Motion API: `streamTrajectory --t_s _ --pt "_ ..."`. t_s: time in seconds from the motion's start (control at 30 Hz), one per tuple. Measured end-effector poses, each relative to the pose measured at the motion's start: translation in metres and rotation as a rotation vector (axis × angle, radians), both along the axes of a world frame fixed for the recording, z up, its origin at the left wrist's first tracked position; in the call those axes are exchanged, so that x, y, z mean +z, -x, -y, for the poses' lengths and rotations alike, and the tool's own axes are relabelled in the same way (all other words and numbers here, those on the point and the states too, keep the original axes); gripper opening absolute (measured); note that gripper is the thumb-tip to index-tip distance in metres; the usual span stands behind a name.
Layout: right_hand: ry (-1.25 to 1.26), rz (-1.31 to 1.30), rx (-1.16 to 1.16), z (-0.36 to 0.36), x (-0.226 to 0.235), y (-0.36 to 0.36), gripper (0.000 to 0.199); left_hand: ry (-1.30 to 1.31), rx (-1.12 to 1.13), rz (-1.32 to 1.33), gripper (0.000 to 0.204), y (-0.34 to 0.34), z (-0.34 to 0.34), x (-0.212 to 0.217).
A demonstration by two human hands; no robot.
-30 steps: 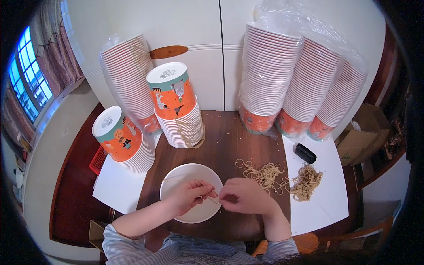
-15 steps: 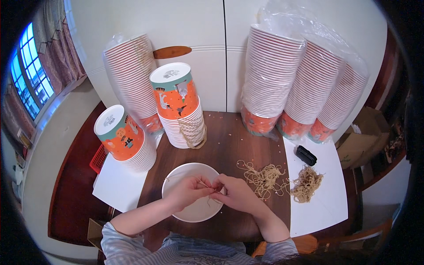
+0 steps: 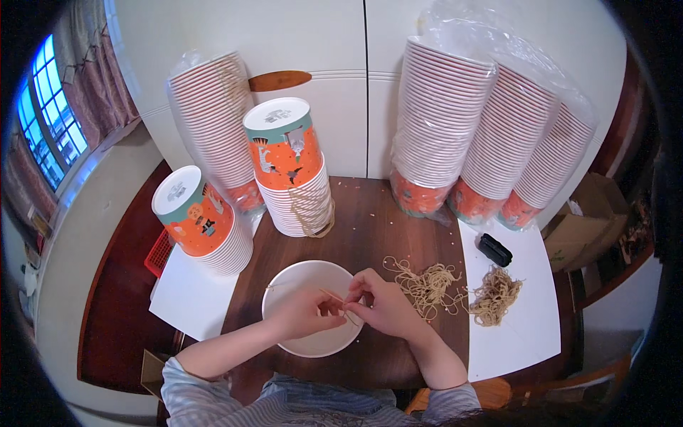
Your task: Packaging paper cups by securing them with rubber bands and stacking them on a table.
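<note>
A white paper bucket (image 3: 313, 346) stands upright in front of me, its open top facing up. Over its mouth, both hands work on a thin tan cord (image 3: 331, 294). My left hand (image 3: 307, 314) has its fingers curled with the cord at their tips. My right hand (image 3: 386, 306) pinches the cord close beside the left fingertips; how the strand runs between them is partly hidden. To the right of my right hand lies a loose tangle of tan cords (image 3: 431, 288).
A second cord bundle (image 3: 495, 296) lies on the white board at right, below a black object (image 3: 494, 250). Upside-down orange buckets are stacked in a middle stack (image 3: 290, 167), with cord loops hanging on it, and a left stack (image 3: 206, 228). Plastic-wrapped bucket stacks (image 3: 445, 121) line the back.
My fingertips have loosened and drawn slightly apart. The right fingers have lifted a little and the left hand has opened out somewhat, both still at the cord. The stacks stay put.
</note>
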State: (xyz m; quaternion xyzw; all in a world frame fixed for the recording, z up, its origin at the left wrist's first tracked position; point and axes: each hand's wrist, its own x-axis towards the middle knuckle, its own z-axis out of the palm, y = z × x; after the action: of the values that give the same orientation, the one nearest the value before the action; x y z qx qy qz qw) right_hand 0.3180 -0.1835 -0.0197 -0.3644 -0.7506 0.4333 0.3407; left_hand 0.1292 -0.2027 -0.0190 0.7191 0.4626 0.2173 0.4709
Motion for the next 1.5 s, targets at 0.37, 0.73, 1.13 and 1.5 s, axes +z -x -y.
streamTrajectory --t_s 0.37,0.73,1.13,1.5 --pt "0.034 -0.027 0.064 -0.002 0.005 -0.004 0.028 -0.125 0.124 -0.013 0.011 -0.003 0.004 0.006" --pt "0.047 -0.021 0.079 -0.003 0.006 -0.005 0.026 0.000 0.243 0.223 0.007 -0.006 0.009 0.004" --pt "0.042 -0.021 0.085 0.000 0.011 -0.005 0.027 0.381 0.292 0.565 0.011 -0.006 0.010 0.003" --pt "-0.023 -0.017 0.079 0.004 0.010 -0.003 0.027 0.192 0.256 0.387 0.016 -0.010 0.007 0.004"
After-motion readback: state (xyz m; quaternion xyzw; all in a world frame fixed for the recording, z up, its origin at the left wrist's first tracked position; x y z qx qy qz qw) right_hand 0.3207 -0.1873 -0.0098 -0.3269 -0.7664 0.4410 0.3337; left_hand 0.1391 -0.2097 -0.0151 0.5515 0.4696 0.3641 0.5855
